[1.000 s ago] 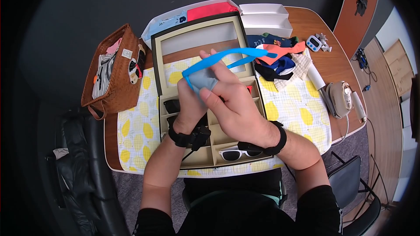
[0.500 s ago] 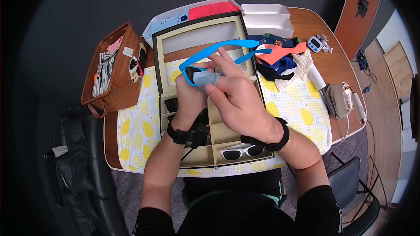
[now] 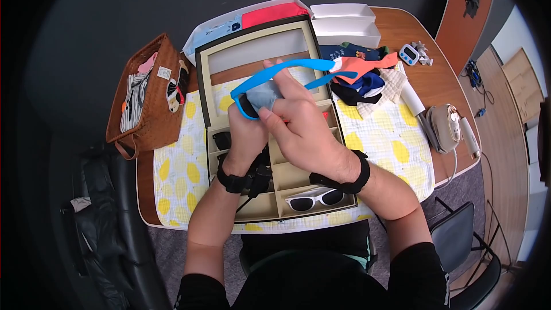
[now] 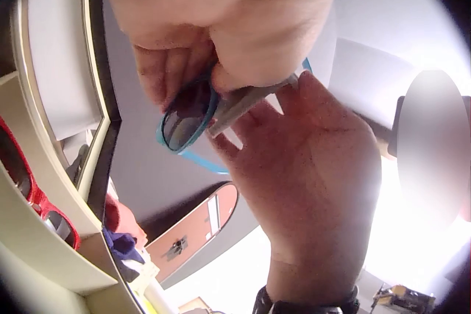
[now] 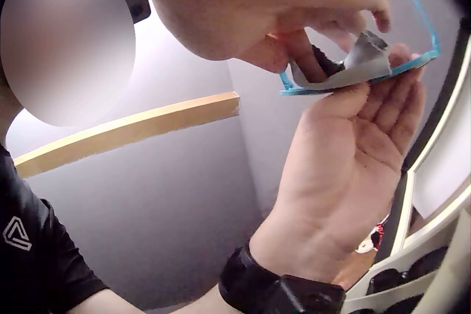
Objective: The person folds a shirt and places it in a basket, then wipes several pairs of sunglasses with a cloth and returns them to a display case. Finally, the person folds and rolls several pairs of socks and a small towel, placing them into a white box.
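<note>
Over the open case, my left hand [image 3: 247,138] holds blue-framed sunglasses [image 3: 245,104] by the front, their temples pointing right and away. A thin grey-blue cloth [image 3: 264,96] is pinched in my right hand [image 3: 313,135], thumb in front, and lies against the lens. One dark lens [image 4: 186,111] shows uncovered in the left wrist view. From the right wrist view, the cloth [image 5: 364,60] sits bunched inside the frame, with left fingers and thumb along the front edge. Below is the divided sunglasses case [image 3: 294,175], holding white sunglasses [image 3: 332,197] and dark sunglasses [image 3: 222,140].
The case's windowed lid [image 3: 202,80] stands raised behind the hands. A woven basket [image 3: 155,117] is at left, white boxes [image 3: 347,26] at the back. Crumpled clothes [image 3: 367,80], a timer [image 3: 408,54] and a beige appliance [image 3: 442,129] lie right. Red sunglasses [image 4: 55,218] sit in the case.
The cloth has slid off the lens and back up over part of it, the right thumb and fingers moving with it. The left hand keeps its grip while the sunglasses tilt slightly.
</note>
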The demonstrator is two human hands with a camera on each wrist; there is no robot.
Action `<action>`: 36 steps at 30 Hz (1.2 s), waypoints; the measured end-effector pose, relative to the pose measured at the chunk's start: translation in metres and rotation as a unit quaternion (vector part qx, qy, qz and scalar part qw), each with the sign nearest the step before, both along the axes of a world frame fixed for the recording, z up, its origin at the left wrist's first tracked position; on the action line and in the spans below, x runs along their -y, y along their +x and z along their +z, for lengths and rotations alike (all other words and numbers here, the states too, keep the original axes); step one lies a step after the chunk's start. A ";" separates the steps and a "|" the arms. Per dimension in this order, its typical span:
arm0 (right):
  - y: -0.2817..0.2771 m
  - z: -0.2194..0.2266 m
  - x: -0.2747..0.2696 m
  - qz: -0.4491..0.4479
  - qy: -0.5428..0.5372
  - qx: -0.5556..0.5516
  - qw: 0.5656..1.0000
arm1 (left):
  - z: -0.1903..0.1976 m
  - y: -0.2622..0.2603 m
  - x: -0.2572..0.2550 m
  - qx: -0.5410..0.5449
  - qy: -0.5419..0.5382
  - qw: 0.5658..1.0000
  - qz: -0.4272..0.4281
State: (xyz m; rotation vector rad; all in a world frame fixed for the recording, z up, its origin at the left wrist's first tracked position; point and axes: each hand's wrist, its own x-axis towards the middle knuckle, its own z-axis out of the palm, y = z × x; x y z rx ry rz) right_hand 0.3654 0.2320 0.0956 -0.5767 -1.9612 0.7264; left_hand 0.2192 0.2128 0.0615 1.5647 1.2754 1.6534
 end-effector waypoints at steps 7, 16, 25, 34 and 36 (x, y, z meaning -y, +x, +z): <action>0.005 0.007 0.006 0.053 -0.011 -0.014 0.998 | 0.005 0.005 0.002 -0.024 0.016 1.000 0.000; 0.050 0.031 -0.040 -0.079 -0.134 0.108 0.982 | -0.010 -0.009 -0.016 0.208 -0.040 0.977 -0.006; 0.048 0.022 -0.061 -0.101 -0.209 0.179 0.956 | -0.019 -0.018 -0.018 0.201 -0.057 0.977 0.050; 0.048 -0.005 -0.085 -0.040 -0.295 0.105 0.949 | -0.021 -0.020 -0.018 0.169 -0.053 0.980 0.088; 0.047 -0.007 -0.087 -0.040 -0.323 0.084 0.942 | -0.021 -0.020 -0.018 0.170 -0.052 0.980 0.089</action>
